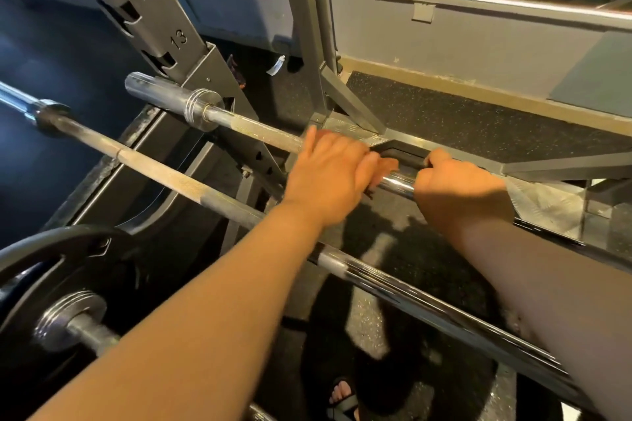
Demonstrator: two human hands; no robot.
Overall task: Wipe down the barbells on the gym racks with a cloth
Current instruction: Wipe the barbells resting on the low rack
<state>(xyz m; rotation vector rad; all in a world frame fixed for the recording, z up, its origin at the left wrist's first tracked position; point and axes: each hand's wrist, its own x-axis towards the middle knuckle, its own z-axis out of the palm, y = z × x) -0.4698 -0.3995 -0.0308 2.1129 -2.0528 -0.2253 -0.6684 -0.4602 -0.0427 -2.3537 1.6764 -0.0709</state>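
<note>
Far barbell starts with its sleeve end just beside the numbered rack upright, and its long axis runs diagonally down and right, away from the upright. The near barbell lies roughly parallel on your side. Your right hand is curled round the far barbell's shaft, farthest from the upright. Your left hand lies over the same bar closer to the upright, fingers fairly straight; can't tell if it holds a cloth.

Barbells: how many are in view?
3 barbells: one under left hand and right hand, one beneath the left forearm, one with a plate bottom left. More may be hidden.
</note>
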